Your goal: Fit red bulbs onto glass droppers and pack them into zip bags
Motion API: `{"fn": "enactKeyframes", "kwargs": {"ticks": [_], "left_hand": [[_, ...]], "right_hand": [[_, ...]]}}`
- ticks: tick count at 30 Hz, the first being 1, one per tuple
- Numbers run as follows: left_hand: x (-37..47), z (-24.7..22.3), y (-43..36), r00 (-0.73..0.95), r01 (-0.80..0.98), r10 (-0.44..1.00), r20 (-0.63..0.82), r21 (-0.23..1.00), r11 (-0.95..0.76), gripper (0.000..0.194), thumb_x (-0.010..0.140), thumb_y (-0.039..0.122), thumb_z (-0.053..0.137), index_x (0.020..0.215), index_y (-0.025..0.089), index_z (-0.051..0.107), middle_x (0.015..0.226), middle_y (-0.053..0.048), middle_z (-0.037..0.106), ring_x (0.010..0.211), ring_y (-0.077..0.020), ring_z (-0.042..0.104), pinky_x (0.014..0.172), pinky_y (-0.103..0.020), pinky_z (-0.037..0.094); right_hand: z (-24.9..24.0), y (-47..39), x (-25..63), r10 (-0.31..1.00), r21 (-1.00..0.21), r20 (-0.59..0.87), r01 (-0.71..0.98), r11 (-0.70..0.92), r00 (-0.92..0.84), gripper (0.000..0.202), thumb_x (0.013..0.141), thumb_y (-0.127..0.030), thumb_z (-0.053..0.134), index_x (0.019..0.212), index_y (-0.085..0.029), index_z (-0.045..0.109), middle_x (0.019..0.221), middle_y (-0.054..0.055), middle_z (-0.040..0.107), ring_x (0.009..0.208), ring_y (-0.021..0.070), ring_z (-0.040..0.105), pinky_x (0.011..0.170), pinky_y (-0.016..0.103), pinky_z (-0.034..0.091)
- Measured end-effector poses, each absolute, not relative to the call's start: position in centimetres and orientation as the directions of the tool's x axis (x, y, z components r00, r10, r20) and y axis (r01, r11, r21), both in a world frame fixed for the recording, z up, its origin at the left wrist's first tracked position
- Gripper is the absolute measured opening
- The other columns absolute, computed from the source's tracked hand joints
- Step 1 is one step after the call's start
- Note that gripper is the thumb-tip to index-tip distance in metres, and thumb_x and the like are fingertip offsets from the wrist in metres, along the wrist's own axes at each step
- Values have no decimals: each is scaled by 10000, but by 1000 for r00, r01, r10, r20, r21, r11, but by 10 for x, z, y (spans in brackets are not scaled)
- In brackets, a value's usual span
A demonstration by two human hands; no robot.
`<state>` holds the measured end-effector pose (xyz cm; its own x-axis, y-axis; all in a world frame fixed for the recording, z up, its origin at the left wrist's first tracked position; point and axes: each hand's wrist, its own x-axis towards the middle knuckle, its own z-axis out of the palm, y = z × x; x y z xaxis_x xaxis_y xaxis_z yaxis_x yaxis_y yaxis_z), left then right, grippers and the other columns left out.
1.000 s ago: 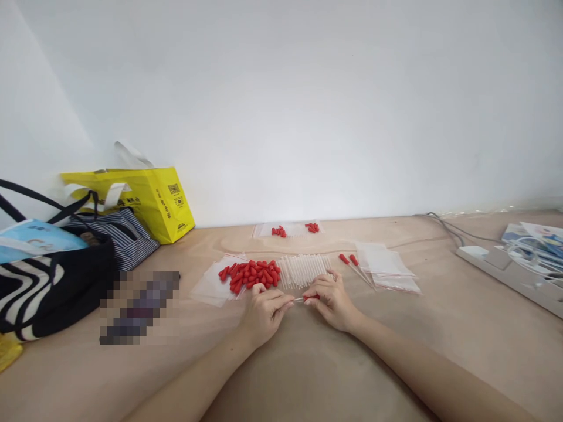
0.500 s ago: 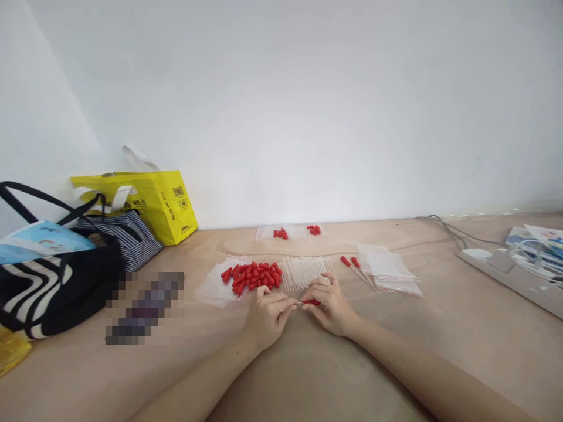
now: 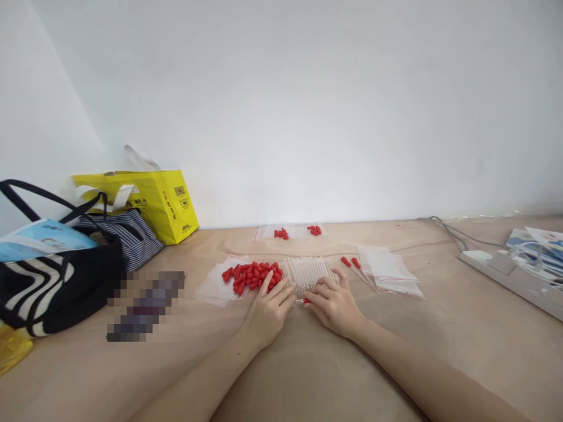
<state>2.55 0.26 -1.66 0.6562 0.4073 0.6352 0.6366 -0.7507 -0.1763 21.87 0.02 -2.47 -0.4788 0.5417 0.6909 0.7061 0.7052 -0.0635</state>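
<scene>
In the head view, my left hand (image 3: 269, 310) has its fingers bent forward, with the tips closed at the near end of a thin clear tube (image 3: 299, 300); its grip is partly hidden. My right hand (image 3: 336, 305) holds the red rubber bulb (image 3: 307, 300) at the tube's other end, so tube and bulb form a dropper lying level between both hands. Just beyond my left hand is a heap of red rubber bulbs (image 3: 253, 276). A row of clear tubes (image 3: 308, 271) lies beyond both hands. Two droppers with red bulbs (image 3: 356, 263) rest right of the row.
Clear zip bags lie at right (image 3: 387, 266) and under the heap (image 3: 215, 284). Bagged droppers (image 3: 290, 232) lie near the wall. A yellow bag (image 3: 171, 205), striped pouch (image 3: 136, 237) and black bag (image 3: 65, 293) stand left; a power strip (image 3: 514, 278) lies right.
My left fingers have straightened and spread from a tighter pinch. My right fingers have shifted over the red bulb, covering more of it. The heap and tube row look the same.
</scene>
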Motion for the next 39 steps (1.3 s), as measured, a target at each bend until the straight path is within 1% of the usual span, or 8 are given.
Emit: {"fn": "enactKeyframes", "kwargs": {"ticks": [4,8,15,21,25,29,35,39], "left_hand": [[26,-19,4,663,621,359,656,-216,-754,259,863,103,348,886,119,605,1002,-91,643,1071,-237,511,971,-514,293],[26,-19,4,653,603,356,669,-174,-778,257,859,106,350,848,121,607,975,-96,653,1039,-223,539,969,-506,317],[28,-15,-2,620,594,382,686,-91,-800,237,841,113,374,850,145,609,901,-75,677,970,-216,585,1010,-569,185],[31,-15,-3,607,596,410,681,-49,-801,240,837,101,363,812,141,598,835,-62,685,966,-219,586,1020,-564,154],[31,-16,-4,588,602,451,671,9,-798,229,835,99,358,812,140,582,825,-54,684,976,-222,580,1022,-571,117],[32,-15,-5,580,605,472,664,37,-795,218,833,101,366,798,156,574,833,-44,684,985,-218,576,1026,-559,113],[31,-10,-3,575,615,461,676,14,-788,206,834,99,381,802,165,574,841,-23,683,959,-204,591,1032,-553,101],[30,-10,-2,580,620,456,675,-3,-785,209,844,111,375,815,167,574,828,-18,682,965,-201,588,1032,-555,79]], "right_hand": [[-24,0,217,467,5,748,707,707,-472,173,806,-198,486,892,-263,621,821,0,670,918,184,534,986,506,56],[-24,-1,215,436,-8,769,675,737,-468,185,803,-171,478,861,-267,625,871,-8,675,974,189,535,995,524,34],[-25,-3,212,444,-77,774,630,773,-451,182,807,-182,470,821,-272,628,796,-17,686,929,168,573,1005,518,29],[-26,-2,211,450,-113,776,604,789,-443,182,816,-190,458,825,-262,624,790,-13,685,899,162,581,1006,492,39],[-28,0,211,487,-165,760,597,785,-431,162,814,-213,468,844,-260,620,819,-4,683,909,165,571,996,479,78],[-28,2,212,524,-203,724,589,782,-447,138,817,-233,481,858,-264,609,838,-16,681,910,160,564,989,471,75],[-25,4,214,605,-267,681,629,730,-413,127,803,-321,513,876,-273,606,820,-11,678,904,174,545,958,456,129],[-28,6,217,632,-306,669,630,714,-392,134,774,-347,551,877,-277,601,777,-26,672,874,165,538,949,439,131]]}}
